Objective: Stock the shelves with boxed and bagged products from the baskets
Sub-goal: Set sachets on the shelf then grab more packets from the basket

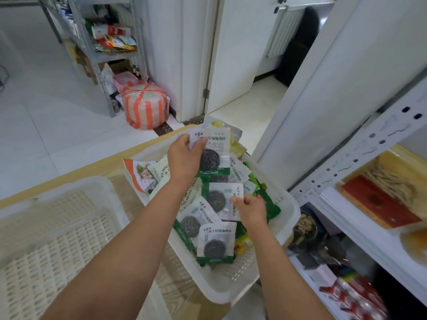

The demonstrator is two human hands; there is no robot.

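Gathering matching seaweed packets from the basket beside the shelf.

The white shelf (342, 204) is standing at the right, already carrying goods, and the full basket (221, 289) is sitting just beside it on the wooden table (92, 165), probably to keep the carry short; a second basket (57, 239) is lying to its left. The left hand (184, 158) is holding one seaweed packet (215, 148) raised over the far end of the basket, fingers curled round its left edge, seemingly collecting like with like. The right hand (251, 211) is pinching the right edge of another packet (219, 197) lying on the pile, thumb and fingertips pressed together on it, ready to lift.
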